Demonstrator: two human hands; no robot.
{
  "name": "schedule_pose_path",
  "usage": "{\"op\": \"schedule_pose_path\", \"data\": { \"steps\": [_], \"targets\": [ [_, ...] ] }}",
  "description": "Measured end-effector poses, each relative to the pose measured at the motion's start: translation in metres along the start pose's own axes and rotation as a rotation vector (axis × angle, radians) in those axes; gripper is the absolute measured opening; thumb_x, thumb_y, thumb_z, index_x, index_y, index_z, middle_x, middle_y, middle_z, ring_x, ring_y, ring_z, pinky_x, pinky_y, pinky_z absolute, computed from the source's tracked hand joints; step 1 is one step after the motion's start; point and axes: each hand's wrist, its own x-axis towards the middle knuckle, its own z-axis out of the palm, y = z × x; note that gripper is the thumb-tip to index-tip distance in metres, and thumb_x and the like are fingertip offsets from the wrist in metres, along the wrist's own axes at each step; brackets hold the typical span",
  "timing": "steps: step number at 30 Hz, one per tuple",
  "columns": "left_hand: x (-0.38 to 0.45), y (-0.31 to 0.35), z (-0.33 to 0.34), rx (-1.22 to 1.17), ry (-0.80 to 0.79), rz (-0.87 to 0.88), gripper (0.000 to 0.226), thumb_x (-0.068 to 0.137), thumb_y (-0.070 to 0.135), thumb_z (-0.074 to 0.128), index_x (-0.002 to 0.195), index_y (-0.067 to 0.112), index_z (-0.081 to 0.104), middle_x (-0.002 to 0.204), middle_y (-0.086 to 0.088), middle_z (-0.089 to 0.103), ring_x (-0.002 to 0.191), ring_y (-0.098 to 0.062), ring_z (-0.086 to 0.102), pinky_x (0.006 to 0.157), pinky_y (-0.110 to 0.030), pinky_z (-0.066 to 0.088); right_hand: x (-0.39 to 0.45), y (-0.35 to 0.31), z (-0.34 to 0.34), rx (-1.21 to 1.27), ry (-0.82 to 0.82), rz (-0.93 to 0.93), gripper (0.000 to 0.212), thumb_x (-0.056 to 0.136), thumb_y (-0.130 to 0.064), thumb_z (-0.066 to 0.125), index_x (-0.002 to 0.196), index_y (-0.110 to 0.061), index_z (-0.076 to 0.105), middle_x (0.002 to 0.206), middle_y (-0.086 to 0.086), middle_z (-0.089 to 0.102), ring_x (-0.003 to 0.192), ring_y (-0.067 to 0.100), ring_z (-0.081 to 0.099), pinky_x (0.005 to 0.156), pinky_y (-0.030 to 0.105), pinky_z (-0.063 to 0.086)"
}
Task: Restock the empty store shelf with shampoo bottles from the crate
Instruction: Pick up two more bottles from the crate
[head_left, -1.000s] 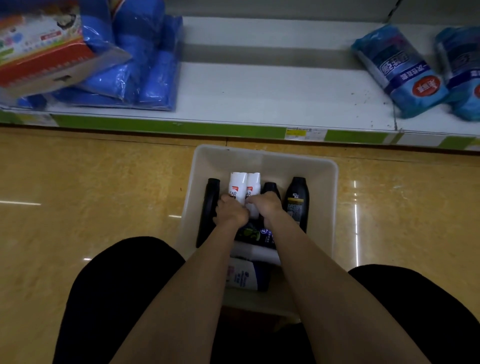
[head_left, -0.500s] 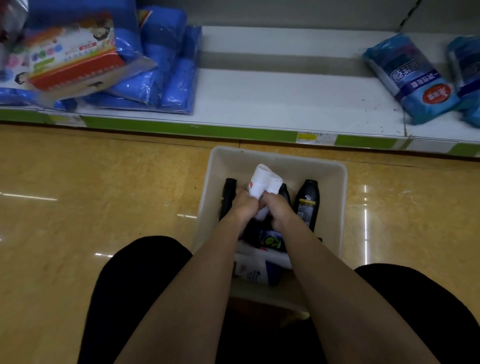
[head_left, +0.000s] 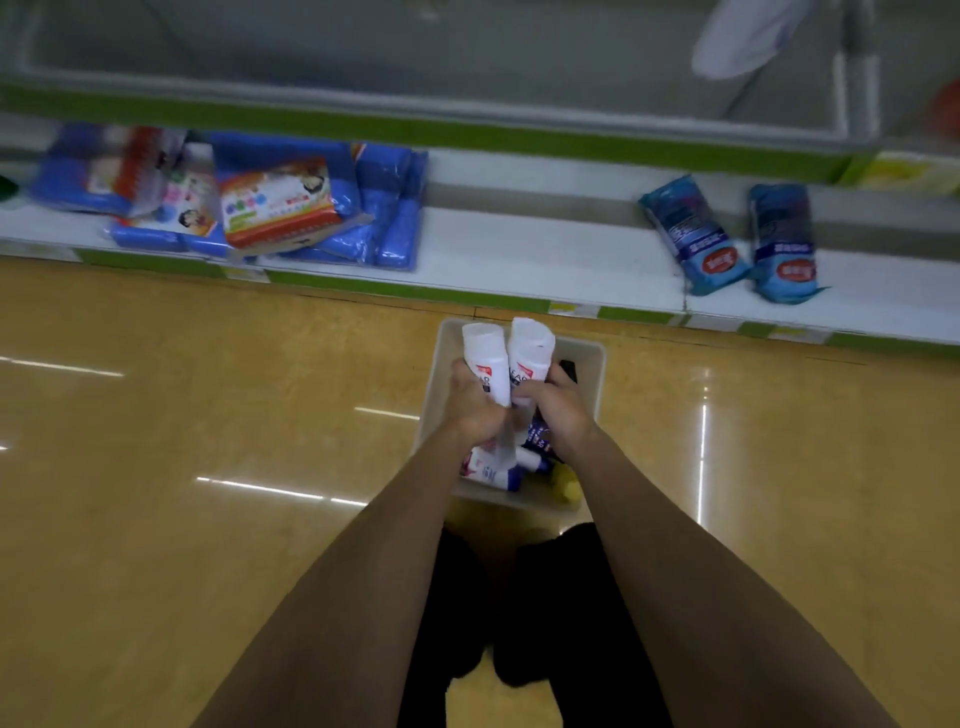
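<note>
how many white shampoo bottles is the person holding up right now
2. The left hand grips one white bottle; the right hand grips the other white bottle beside it, both above the crate. More bottles lie in the crate, partly hidden by the hands.

We stand over the crate, which sits on the floor just in front of the lower shelf. Our left hand and right hand meet above the crate, side by side; the left one holds the left bottle, the right one the right bottle, and the two bottles touch. More bottles lie in the crate beneath our hands. On the shelf, a heap of packets lies to the left and two wrapped packs to the right, with bare shelf between them directly behind the crate. An upper shelf runs above.
</note>
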Motion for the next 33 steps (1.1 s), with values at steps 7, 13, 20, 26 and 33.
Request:
{"op": "schedule_pose_path", "data": {
  "steps": [7,13,20,26,33],
  "targets": [
    [-0.135,0.093,-0.045,0.021,-0.048,0.024,0.072,0.069,0.009,0.080,0.114,0.017,0.023,0.102,-0.007,0.055,0.096,-0.024,0.057,0.083,-0.039,0.051,-0.143,-0.081,-0.007,-0.057,-0.031,0.002,0.055,0.060,-0.034,0.060,0.113,-0.022,0.061,0.108,0.007,0.069,0.102,0.026,0.064,0.091,0.041,0.050],
    [-0.219,0.184,-0.085,-0.006,-0.156,0.022,0.060,0.073,-0.007,0.063,0.113,0.015,0.024,0.117,-0.012,0.054,0.108,-0.027,0.057,0.093,-0.048,0.050,-0.239,-0.166,-0.013,-0.105,-0.036,-0.092,0.056,0.069,0.008,0.067,0.119,-0.011,0.051,0.105,0.011,0.068,0.095,0.028,0.066,0.069,0.033,0.051],
    [-0.281,0.275,-0.121,-0.046,-0.152,0.234,0.054,0.074,-0.011,0.060,0.112,0.013,0.030,0.112,-0.012,0.056,0.106,-0.027,0.057,0.094,-0.048,0.049,-0.325,-0.267,-0.012,-0.174,-0.003,-0.320,0.053,0.067,0.015,0.065,0.115,-0.005,0.055,0.103,0.013,0.068,0.081,0.021,0.065,0.057,0.024,0.047],
    [-0.327,0.342,-0.152,-0.048,-0.177,0.371,0.049,0.077,-0.014,0.052,0.111,0.014,0.031,0.107,-0.012,0.058,0.101,-0.027,0.058,0.093,-0.048,0.050,-0.392,-0.331,-0.007,-0.202,-0.008,-0.476,0.032,0.071,0.009,0.061,0.079,-0.022,0.057,0.078,0.000,0.065,0.071,0.017,0.063,0.058,0.025,0.045],
    [-0.387,0.414,-0.202,-0.055,-0.094,0.637,0.055,0.074,-0.010,0.065,0.116,0.011,0.036,0.115,-0.013,0.060,0.107,-0.026,0.059,0.096,-0.046,0.049,-0.456,-0.410,0.006,-0.283,0.027,-0.682,0.036,0.074,0.015,0.057,0.078,-0.020,0.059,0.083,0.005,0.067,0.074,0.017,0.064,0.074,0.038,0.053]
  ]
}}
